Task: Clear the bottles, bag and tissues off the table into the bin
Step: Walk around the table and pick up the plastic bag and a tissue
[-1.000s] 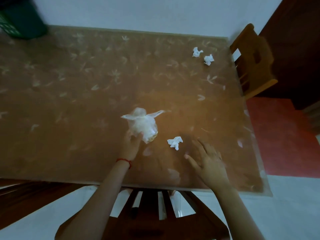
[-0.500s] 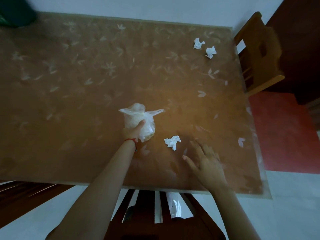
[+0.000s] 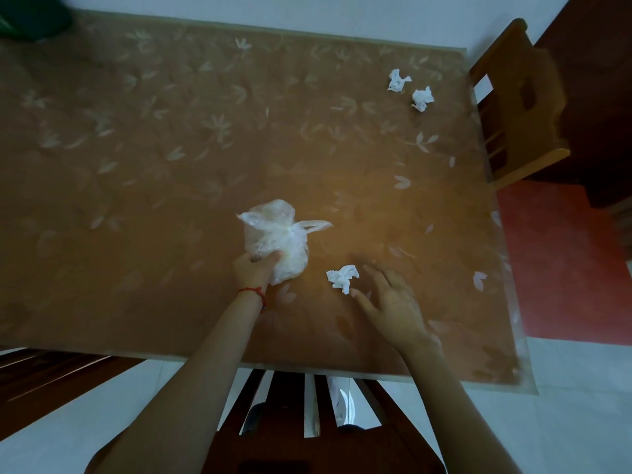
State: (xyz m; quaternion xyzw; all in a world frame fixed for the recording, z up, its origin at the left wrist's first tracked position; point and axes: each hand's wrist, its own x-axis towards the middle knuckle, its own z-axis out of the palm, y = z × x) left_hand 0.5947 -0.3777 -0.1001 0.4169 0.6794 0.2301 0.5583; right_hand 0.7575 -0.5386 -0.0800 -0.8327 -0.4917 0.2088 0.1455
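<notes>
One knotted plastic bag, three crumpled tissues and two hands are counted on the table; no bottles are seen. The bag, thin, translucent and wrinkled, with two tied handle ears sticking out at its top, sits just below the table's centre. It is gripped at its lower edge by the left hand, whose fingers are curled round the plastic; a red string bracelet is worn on that wrist. Something yellowish is faintly visible through the bag's skin, but it cannot be identified.

The nearest tissue, a white ragged wad, lies at 4 o'clock from the bag, just beside it. The right hand is held flat over the table with fingers spread and straight, nothing being grasped; its thumb tip is just beside that tissue, and contact cannot be confirmed. The other two wads, a far tissue and a second far tissue, lie close together at 1 o'clock, near the far right corner.

The table is covered by a glossy brown cloth printed with pale leaf shapes. A dark green bin is cut off by the frame at 11 o'clock, blurred. A light wooden chair stands at 2 o'clock, and a dark slatted chair back is partly hidden under the near edge.
</notes>
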